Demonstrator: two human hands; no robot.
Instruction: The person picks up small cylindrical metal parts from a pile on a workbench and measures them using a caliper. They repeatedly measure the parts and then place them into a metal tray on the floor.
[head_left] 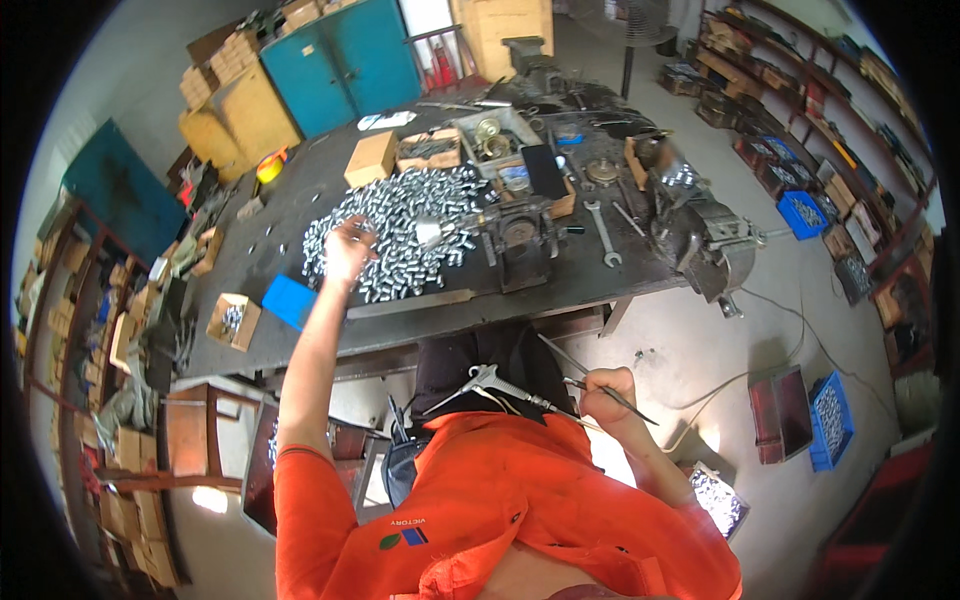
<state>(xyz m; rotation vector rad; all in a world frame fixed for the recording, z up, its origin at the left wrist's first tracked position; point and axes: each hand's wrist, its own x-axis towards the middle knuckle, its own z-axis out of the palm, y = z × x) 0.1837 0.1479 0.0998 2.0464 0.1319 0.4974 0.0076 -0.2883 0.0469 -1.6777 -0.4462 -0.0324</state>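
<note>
My left hand [348, 248] reaches onto a heap of small shiny cylindrical metal parts [420, 200] on the dark workbench. Its fingers are bent and apart among the parts; whether one lies under them is hidden. Near my waist, off the bench's front edge, my right hand [608, 394] is closed round a slim dark pointed tool [638, 411], whose exact kind I cannot make out. Across my lap lies a silver air blow gun [488, 381] with a hose. A small fixture [522, 240] with a pale cylindrical piece [430, 233] stands at the heap's right.
On the bench are a blue tray [288, 301], a small carton [233, 321] with parts, a flat bar [410, 304], a wrench [603, 236] and a bench vise [705, 250]. A blue bin [831, 420] stands on the floor at right. Loaded shelves line both sides.
</note>
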